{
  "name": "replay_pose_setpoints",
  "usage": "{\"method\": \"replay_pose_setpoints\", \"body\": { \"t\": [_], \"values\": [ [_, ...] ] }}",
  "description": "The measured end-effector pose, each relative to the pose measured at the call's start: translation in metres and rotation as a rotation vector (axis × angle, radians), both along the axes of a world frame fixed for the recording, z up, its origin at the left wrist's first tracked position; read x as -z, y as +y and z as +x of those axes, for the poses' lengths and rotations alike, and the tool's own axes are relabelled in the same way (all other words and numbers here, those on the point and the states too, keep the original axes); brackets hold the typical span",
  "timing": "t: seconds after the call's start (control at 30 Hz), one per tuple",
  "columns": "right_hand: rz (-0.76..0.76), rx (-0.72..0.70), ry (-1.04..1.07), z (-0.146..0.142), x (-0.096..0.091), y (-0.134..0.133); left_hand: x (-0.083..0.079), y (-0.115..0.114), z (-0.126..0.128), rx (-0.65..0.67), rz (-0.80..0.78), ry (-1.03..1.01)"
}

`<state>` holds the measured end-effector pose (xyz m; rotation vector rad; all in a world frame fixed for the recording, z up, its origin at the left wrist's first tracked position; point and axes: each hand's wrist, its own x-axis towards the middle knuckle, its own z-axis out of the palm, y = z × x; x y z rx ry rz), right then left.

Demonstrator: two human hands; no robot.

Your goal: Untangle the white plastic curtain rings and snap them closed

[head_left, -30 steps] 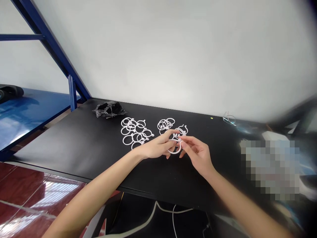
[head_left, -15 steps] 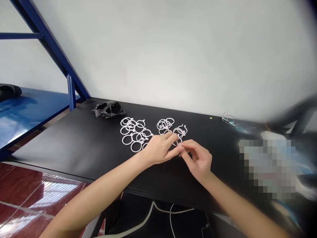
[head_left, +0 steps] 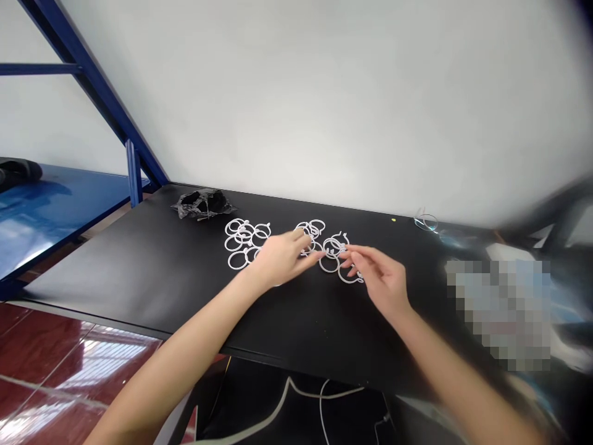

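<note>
White open rings with small knobbed ends lie in groups on the black table [head_left: 287, 327]. My left hand [head_left: 285, 254] is over the middle group [head_left: 317, 230], its thumb stretched out and its fingertips partly hidden among the rings. Below its wrist, part of the left group [head_left: 238, 243] is covered. At the right group [head_left: 329, 264], my right hand [head_left: 380, 275] has its fingers loosely bent and its thumb near the index finger. No ring shows clearly between them. One ring [head_left: 348, 274] lies just under these fingertips.
A crumpled black plastic bag [head_left: 204, 204] sits at the back left. Clear plastic and a pixelated patch [head_left: 504, 315] are at the right. A blue metal frame [head_left: 106, 105] stands left, and white cables [head_left: 273, 411] hang below the table edge.
My hands, which were together at a ring, have parted. The left moved left and up to the middle rings; the right drew slightly right, leaving rings uncovered between them.
</note>
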<state>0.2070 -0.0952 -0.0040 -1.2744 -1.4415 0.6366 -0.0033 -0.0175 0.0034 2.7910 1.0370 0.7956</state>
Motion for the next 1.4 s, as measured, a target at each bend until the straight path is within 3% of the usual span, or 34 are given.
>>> {"method": "replay_pose_setpoints", "body": {
  "t": [0.13,0.4,0.5,0.63,0.73,0.83,0.9,1.03,1.23,1.33,1.4],
  "values": [
    [-0.182,0.112,-0.293,0.03,-0.001,0.014,0.0,0.024,-0.023,-0.203,-0.001,0.126],
    [-0.34,0.042,-0.68,0.047,0.008,0.018,0.009,0.035,-0.041,-0.241,-0.016,0.247],
    [-0.344,0.135,-0.688,0.053,0.007,0.02,0.012,0.035,-0.039,-0.289,-0.002,0.265],
    [-0.202,0.207,-0.424,0.046,0.002,0.019,0.005,0.03,-0.032,-0.333,0.033,0.119],
    [-0.102,0.136,-0.242,0.025,0.002,0.013,-0.004,0.016,-0.018,-0.177,-0.052,-0.108],
    [-0.011,0.085,-0.219,0.001,0.007,0.004,-0.01,-0.007,0.0,0.083,-0.362,-0.281],
    [0.052,0.037,-0.214,-0.011,0.01,0.0,-0.008,-0.021,0.012,0.174,-0.576,-0.319],
    [0.135,-0.026,-0.149,-0.019,0.014,-0.006,-0.002,-0.032,0.024,0.246,-0.803,-0.427],
    [0.242,-0.116,-0.083,-0.016,0.014,-0.008,-0.001,-0.021,0.025,0.197,-1.186,-0.705],
    [0.282,-0.097,-0.092,-0.019,0.014,-0.009,-0.002,-0.026,0.026,0.202,-1.116,-0.698],
    [0.308,-0.096,-0.083,-0.023,0.013,-0.011,-0.001,-0.032,0.026,0.201,-0.864,-0.65]
  ]
}}
